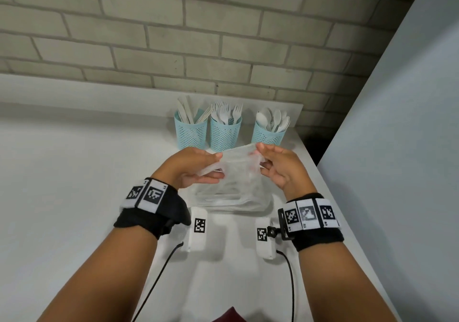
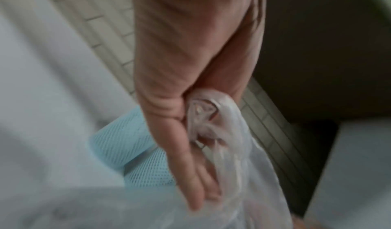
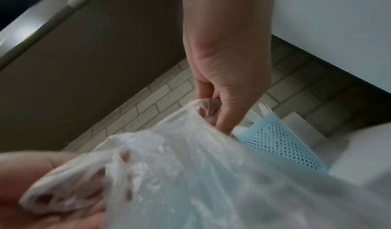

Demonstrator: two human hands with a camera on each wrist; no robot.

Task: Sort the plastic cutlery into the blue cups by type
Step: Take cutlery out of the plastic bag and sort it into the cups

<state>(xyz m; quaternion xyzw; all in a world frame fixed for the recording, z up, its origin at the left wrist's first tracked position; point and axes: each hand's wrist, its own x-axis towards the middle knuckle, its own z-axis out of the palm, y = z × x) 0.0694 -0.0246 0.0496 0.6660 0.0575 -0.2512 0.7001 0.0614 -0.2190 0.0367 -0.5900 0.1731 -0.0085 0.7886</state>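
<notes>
Plastic bag: we see a thin clear bag (image 1: 233, 185) stretched between both hands, its lower part sagging onto the white counter (image 1: 74, 172) just in front of the cups.
Left hand: our left hand (image 1: 196, 170) has a bag handle looped over it, fingers (image 2: 190, 174) nearly straight and the thumb pressing the film; we cannot tell how tight the grasp is.
Right hand: our right hand (image 1: 280, 167) curls its fingers (image 3: 220, 115) round the other handle, pinching the film at the bag's mouth.
Cups: three blue mesh cups stand in a row against the brick wall (image 1: 198, 36), just beyond our fingertips and apart from them.
Knives cup (image 1: 190, 133): left, white knives upright.
Forks cup (image 1: 225, 134): middle, touching the knives cup.
Spoons cup (image 1: 268, 136): right, set a little apart.
Bag contents: too blurred for us to tell.
</notes>
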